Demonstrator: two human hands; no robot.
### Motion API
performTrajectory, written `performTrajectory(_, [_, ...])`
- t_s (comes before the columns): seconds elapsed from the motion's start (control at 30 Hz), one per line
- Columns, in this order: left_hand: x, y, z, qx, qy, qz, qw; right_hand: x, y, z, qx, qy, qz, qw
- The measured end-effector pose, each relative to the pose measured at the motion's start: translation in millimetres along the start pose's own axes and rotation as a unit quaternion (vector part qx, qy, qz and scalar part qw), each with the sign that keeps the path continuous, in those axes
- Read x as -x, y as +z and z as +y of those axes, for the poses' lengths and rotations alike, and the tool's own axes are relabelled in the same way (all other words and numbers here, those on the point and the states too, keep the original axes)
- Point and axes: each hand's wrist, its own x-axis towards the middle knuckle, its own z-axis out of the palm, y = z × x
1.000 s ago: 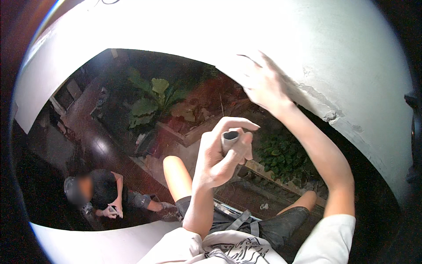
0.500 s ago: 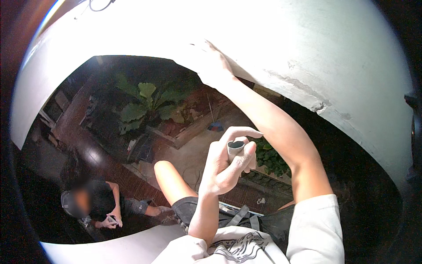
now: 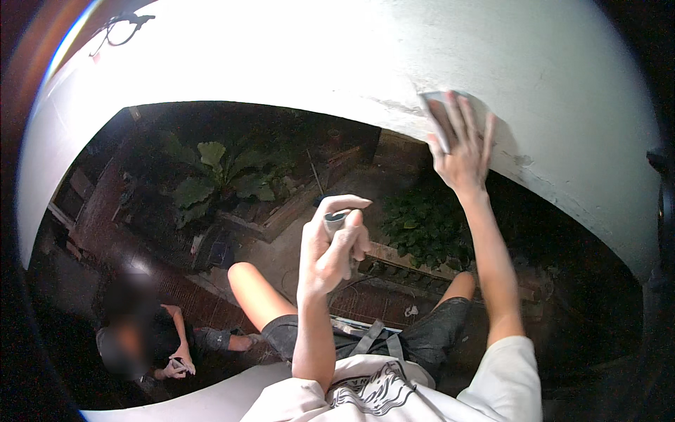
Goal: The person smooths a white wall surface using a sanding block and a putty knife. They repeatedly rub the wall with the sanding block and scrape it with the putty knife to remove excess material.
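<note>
My left hand (image 3: 325, 254) is closed round a grey tube-shaped roll (image 3: 336, 219), its hollow end facing up and its index finger arching above it. Up at the white curved wall (image 3: 337, 70), my right hand (image 3: 464, 151) presses a flat grey sheet (image 3: 437, 116), which looks like sandpaper, against the surface close to its lower edge. The fingers of that hand are stretched out and slightly blurred. Rough, chipped patches (image 3: 524, 160) mark the wall edge beside it.
Below left, a person (image 3: 176, 334) sits holding a small object. A dark cable loop (image 3: 125, 29) hangs at the upper left of the wall. Far below lie leafy plants (image 3: 214, 165) and a concrete border (image 3: 281, 218). My bare knees (image 3: 256, 285) are spread beneath me.
My right hand has moved to the right along the wall's lower edge, and the grey sheet under it now shows. My left hand keeps its hold on the roll. The view has shifted.
</note>
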Motion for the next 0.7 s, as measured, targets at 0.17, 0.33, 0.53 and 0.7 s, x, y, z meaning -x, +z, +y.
performTrajectory(0.17, [3.9, -1.6, -11.4, -0.017, -0.056, 0.036, 0.998, 25.4, 3.7, -0.9, 0.002, 0.196, 0.087, 0.977])
performTrajectory(0.33, [15.1, 11.8, -25.3, 0.010, -0.070, 0.023, 0.997, -12.0, 19.2, -56.4, -0.088, 0.163, 0.092, 0.978])
performTrajectory(0.53, [18.9, 33.5, -30.9, -0.027, -0.089, 0.006, 0.996, -61.0, 35.3, -132.2, -0.067, -0.095, 0.062, 0.991])
performTrajectory(0.7, [21.3, 36.3, -23.4, -0.089, -0.102, 0.011, 0.991, -48.2, 25.7, -120.8, -0.116, -0.027, 0.018, 0.993])
